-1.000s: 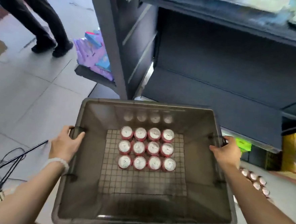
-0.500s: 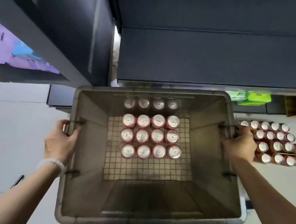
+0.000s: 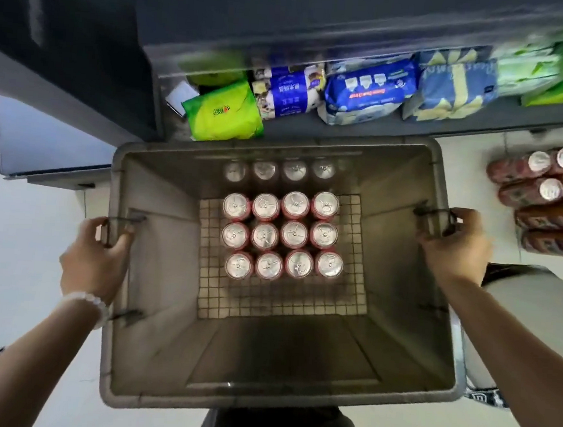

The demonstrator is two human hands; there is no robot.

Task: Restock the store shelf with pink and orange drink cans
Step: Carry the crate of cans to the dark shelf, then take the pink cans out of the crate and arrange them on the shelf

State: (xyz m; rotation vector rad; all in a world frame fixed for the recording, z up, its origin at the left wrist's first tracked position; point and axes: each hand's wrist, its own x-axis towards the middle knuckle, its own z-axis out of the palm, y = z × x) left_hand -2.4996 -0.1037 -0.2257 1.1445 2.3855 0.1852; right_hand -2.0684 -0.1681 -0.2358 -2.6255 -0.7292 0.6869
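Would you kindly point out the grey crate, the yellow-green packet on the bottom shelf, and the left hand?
grey crate (image 3: 280, 401): head view, on the near rim.
yellow-green packet (image 3: 222, 114): head view, on its printed front.
left hand (image 3: 95, 260): head view, on the back of the hand gripping the crate's wire handle.

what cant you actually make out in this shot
All from the head view:
- Labels on the cans in the grey bin: only the silver tops face the camera.
- Whether the bin rests on the floor: its own body hides what is underneath.
- The packs of cans on the floor: cut off by the right edge, so no count.
- Upper shelf: dark and blurred.
- Left hand and right hand fingers: partly hidden behind the bin's handles.
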